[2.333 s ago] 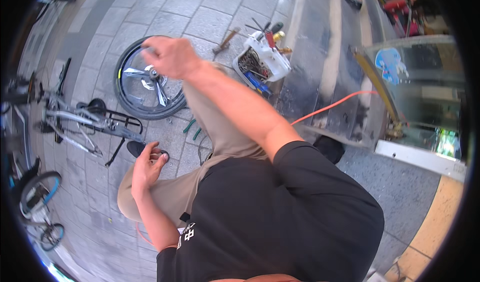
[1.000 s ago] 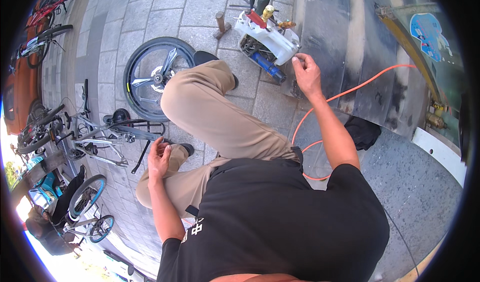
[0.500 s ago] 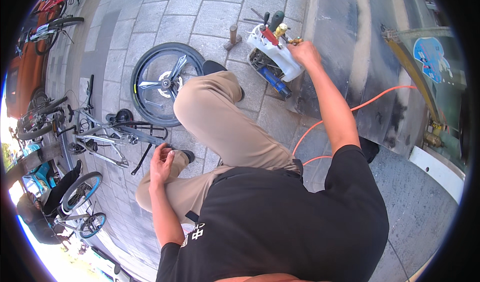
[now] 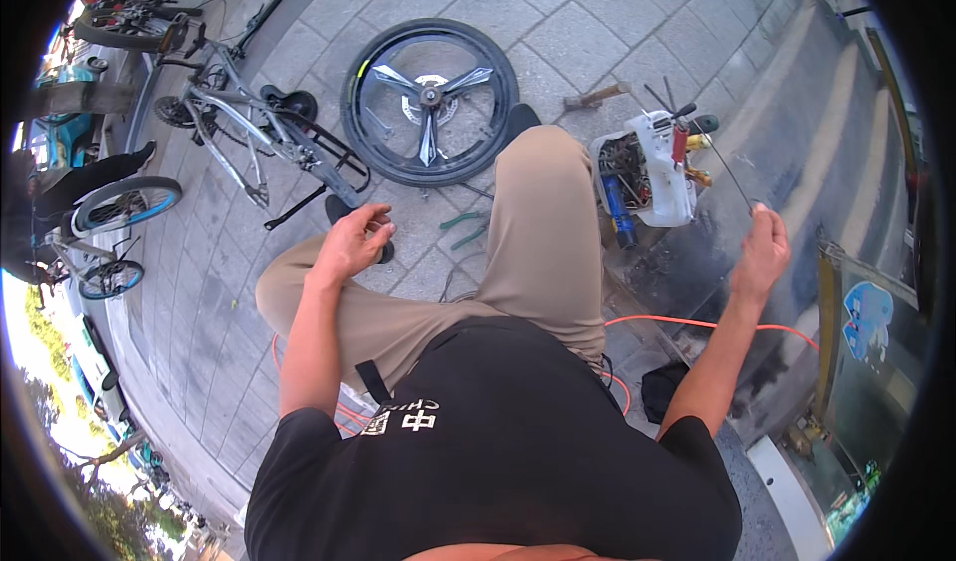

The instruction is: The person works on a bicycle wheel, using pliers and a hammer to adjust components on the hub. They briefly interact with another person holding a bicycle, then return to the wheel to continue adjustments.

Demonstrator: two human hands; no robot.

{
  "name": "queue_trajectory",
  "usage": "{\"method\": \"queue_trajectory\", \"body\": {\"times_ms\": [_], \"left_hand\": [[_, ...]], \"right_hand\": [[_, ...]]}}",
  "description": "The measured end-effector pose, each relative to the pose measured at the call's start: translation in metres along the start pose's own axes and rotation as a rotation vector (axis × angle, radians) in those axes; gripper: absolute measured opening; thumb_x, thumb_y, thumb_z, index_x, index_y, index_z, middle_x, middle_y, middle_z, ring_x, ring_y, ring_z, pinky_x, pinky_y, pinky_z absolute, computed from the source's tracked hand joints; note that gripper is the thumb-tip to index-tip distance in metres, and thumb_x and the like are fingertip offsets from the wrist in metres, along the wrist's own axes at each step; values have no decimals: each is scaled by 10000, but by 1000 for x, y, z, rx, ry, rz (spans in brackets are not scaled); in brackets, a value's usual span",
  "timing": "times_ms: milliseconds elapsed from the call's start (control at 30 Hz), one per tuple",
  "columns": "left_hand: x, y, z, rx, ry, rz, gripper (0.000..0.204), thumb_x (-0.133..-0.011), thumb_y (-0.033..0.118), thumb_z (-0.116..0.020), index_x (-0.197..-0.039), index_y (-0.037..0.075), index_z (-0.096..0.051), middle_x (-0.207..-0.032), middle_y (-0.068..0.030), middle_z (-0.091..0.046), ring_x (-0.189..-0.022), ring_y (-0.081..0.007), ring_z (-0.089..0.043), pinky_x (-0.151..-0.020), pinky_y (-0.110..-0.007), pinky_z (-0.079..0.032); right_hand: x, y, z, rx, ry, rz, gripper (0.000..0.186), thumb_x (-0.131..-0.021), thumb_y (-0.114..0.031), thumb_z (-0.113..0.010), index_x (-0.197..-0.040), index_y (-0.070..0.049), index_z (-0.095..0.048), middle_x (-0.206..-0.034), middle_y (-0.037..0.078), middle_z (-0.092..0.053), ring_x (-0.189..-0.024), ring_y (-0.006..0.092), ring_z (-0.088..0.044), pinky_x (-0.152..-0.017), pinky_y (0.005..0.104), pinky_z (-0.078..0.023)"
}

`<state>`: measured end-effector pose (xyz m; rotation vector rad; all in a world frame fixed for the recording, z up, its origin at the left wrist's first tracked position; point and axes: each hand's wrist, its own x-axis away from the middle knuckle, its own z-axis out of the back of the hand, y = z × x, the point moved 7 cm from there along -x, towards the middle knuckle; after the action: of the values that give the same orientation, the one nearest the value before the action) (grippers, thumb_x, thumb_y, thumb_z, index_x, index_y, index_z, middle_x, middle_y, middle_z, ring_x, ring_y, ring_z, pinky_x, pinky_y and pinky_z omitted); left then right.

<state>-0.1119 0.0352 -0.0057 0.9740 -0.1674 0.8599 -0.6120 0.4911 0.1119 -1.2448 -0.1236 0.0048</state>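
My right hand [image 4: 765, 247] is closed on one end of a thin dark metal rod [image 4: 733, 173]. The rod slants up and left to the tools in a cut white plastic container [image 4: 672, 198]. Red, dark and yellow tool handles stick out of this container, and a blue cylinder [image 4: 617, 213] leans at its near left side. Over my bent left leg hangs my left hand [image 4: 357, 242], its fingers loosely curled and apart, holding nothing. A bicycle wheel [image 4: 503, 113] with three broad spokes lies flat ahead of me.
A grey bicycle frame [image 4: 224, 103] lies left of the wheel. On the paving are green-handled pliers [image 4: 464, 230] and a hammer [image 4: 597, 97]. An orange hose [image 4: 687, 322] runs past my right side. Stone steps [image 4: 787, 153] rise at the right. Other bicycles stand far left.
My right hand has drawn back from the container toward me and right, now with the rod in it. The view has turned, and my left hand stays empty over my leg.
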Motion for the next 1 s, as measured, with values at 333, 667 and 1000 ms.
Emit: {"method": "queue_trajectory", "body": {"times_ms": [333, 667, 1000], "left_hand": [[18, 144, 42, 1113, 118, -126, 357, -1111, 239, -656, -1348, -29, -664, -1022, -121, -762, -709, -165, -740, -511, -249, -538], [11, 113, 152, 1035, 308, -372, 397, -1159, 300, -551, -1361, -19, -674, -1042, -96, -757, -763, -154, -736, -554, -228, -501], [4, 43, 197, 773, 739, -216, 374, -1139, 275, -604, -1342, -26, -693, -1027, -97, -756, -804, -141, -717, -682, -270, -539]], "right_hand": [[172, -162, -252, -27, -983, 396, 92, -1022, -69, -722, -964, 3, -723, -861, -44, -574, -781, 45, -478, -686, 237, -403], [228, -200, -418, 238, -1514, 324, 320, -1055, -319, -706, -1117, -13, -778, -786, -52, -639, -696, 41, -538, -612, 249, -450], [172, -126, -536, 497, -1532, 405, 369, -1070, -255, -620, -1386, -101, -736, -1226, 65, -777, -1120, 133, -663, -1010, 313, -518]]}}
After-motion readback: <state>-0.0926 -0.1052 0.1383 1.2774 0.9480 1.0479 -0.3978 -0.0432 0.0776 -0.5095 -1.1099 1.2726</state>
